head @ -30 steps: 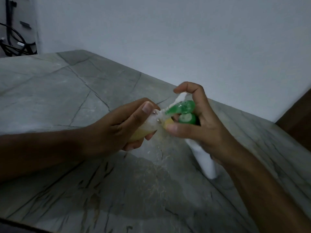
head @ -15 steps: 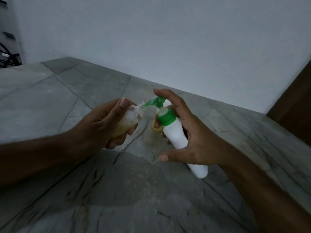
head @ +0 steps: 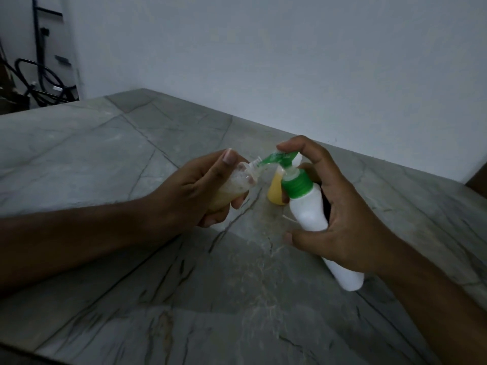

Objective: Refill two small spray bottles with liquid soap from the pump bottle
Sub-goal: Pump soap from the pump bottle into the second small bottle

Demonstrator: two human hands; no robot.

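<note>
- Gripping: my left hand (head: 196, 192) curls round a small clear spray bottle (head: 232, 187), tilted, its open neck toward the green nozzle (head: 274, 158).
- Pump bottle (head: 313, 206): white body, green collar, held aslant off the stone by my right hand (head: 340, 214); forefinger lies on the pump head, thumb under the body.
- Second small bottle (head: 274, 192): yellow contents, standing behind the pump bottle, just beside it.
- Stone counter (head: 105, 154): far edge meets the white wall (head: 263, 48); bare surface left and toward me.
- Cables (head: 39, 83): beyond the counter's left corner.
</note>
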